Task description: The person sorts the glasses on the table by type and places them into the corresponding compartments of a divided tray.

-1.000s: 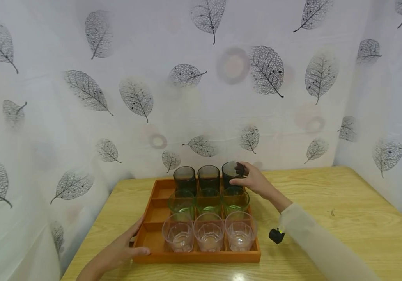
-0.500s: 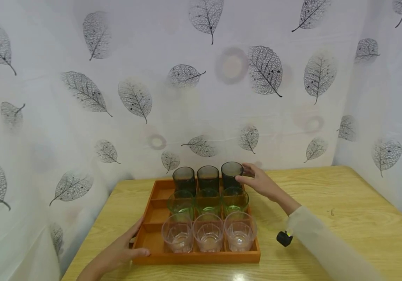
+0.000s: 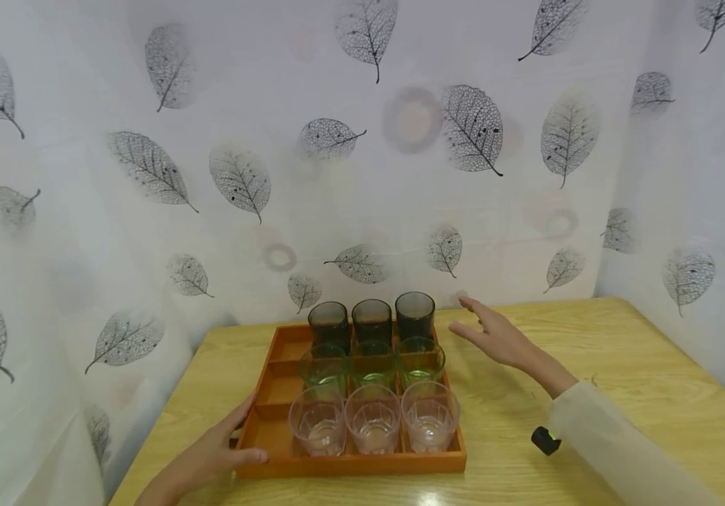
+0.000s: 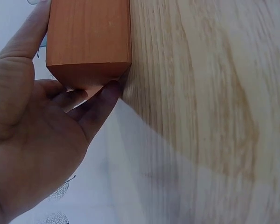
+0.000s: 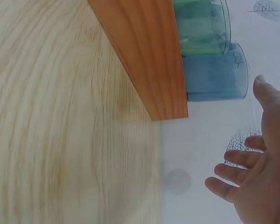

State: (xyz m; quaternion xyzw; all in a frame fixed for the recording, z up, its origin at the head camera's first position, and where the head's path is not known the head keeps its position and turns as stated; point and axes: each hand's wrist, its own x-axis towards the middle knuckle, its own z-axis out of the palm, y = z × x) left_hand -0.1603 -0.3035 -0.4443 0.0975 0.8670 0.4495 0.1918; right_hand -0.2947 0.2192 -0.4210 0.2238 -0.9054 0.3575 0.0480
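Observation:
A brown wooden tray (image 3: 351,465) with compartments sits on the table. Glasses stand upright in three rows: dark grey glasses (image 3: 415,318) at the back, green glasses (image 3: 421,362) in the middle and clear glasses (image 3: 430,422) in front. The tray's left column of compartments (image 3: 276,425) holds no glass. My left hand (image 3: 210,446) grips the tray's front left corner, thumb on the front rim; in the left wrist view its fingers (image 4: 100,107) curl round the corner. To the right of the rearmost right dark glass (image 5: 214,77), my right hand (image 3: 504,341) hovers with fingers spread, touching nothing.
The light wooden table (image 3: 590,351) extends to the right of the tray. Behind and at both sides hangs a white curtain (image 3: 311,211) printed with leaves. A small black device (image 3: 546,440) shows beside the right sleeve.
My right hand has let go of the back right dark glass and moved away to the right, its fingers spreading. The left hand stays at the tray corner; the glasses stand in place.

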